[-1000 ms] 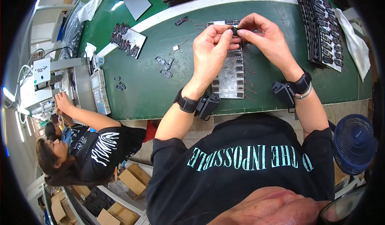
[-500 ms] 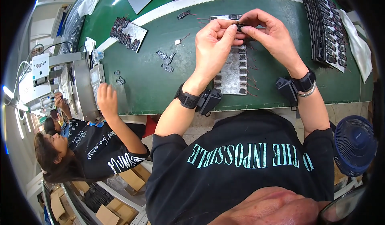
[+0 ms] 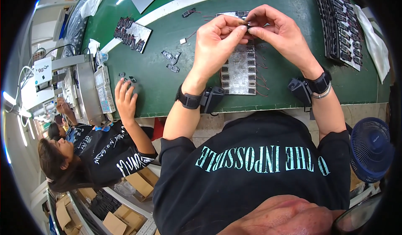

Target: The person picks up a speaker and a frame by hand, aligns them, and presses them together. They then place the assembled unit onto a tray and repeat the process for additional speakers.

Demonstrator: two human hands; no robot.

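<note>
Above the far end of a metal plate, my left hand (image 3: 215, 46) and my right hand (image 3: 278, 34) meet fingertip to fingertip. Both pinch a small black part (image 3: 248, 25), mostly hidden by the fingers. Below them the silvery plate (image 3: 240, 78) lies on the green table, lined along its edges with small black rectangular modules (image 3: 251, 69). Thin dark-red wires trail off the plate's right side. Beyond my left hand lies a loose black module (image 3: 188, 13) with wires, and nearer is a small white block (image 3: 183, 41) with a wire.
Several loose black pieces (image 3: 172, 68) lie left of my arm. A loaded plate (image 3: 140, 32) is farther left; stacked loaded plates (image 3: 341, 29) stand at right. A co-worker's hand (image 3: 127, 99) is beside a grey machine (image 3: 90, 88). A blue fan (image 3: 372, 149) is at lower right.
My hands stay together on the small black part, with the left wrist shifted slightly left. The co-worker's hand has moved right, over the small pieces near the machine.
</note>
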